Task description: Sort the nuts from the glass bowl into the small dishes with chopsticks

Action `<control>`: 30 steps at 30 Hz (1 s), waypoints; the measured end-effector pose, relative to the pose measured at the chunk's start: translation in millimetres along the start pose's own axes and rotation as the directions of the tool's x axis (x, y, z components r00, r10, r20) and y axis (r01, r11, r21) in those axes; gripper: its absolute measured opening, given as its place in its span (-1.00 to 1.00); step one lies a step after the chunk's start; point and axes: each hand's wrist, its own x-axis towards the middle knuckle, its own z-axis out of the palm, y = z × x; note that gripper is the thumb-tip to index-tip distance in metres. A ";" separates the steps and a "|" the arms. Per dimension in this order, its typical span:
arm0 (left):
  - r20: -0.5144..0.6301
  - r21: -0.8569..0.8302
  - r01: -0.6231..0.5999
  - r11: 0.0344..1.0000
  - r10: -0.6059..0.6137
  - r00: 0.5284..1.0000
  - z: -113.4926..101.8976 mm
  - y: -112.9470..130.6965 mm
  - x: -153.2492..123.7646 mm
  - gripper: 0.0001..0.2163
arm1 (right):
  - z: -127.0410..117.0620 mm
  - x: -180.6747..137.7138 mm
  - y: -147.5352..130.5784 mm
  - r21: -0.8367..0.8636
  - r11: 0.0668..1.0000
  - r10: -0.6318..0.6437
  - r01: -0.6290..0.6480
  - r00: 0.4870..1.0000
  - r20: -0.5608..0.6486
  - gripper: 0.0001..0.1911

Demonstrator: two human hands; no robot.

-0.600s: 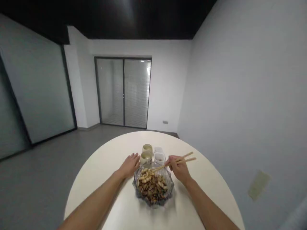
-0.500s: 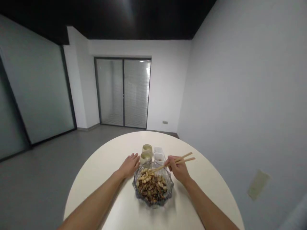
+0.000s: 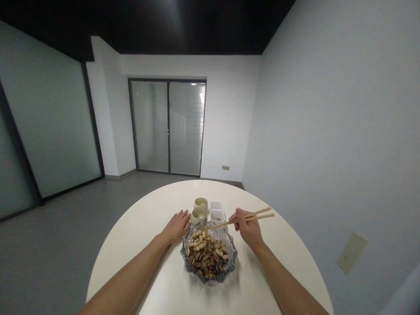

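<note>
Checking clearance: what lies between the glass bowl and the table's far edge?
Head view: a near cup, a far cup, and to their right a near white tub and a far white tub.

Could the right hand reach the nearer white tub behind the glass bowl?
Probably yes: the right hand, holding chopsticks, is just beside the white tub with nothing between them; the glass bowl lies in front of it.

- This place is looking like an office meeting room.
- A glass door [image 3: 167,127] with blinds is filling the far wall.
- A glass partition [image 3: 49,118] in a dark frame is running along the left side.
- A plain grey floor [image 3: 49,249] is stretching across the room.
- A round white desk [image 3: 210,191] is standing in the middle.
- A small wall socket [image 3: 225,167] is sitting low on the far wall.
- A black ceiling [image 3: 147,26] is hanging overhead.
</note>
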 end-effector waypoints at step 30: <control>-0.009 -0.013 0.004 1.000 -0.004 1.000 2.4 -2.1 0.0 -0.53 | -23.8 13.5 21.5 -0.134 0.990 0.010 -0.035 0.983 -0.182 -0.40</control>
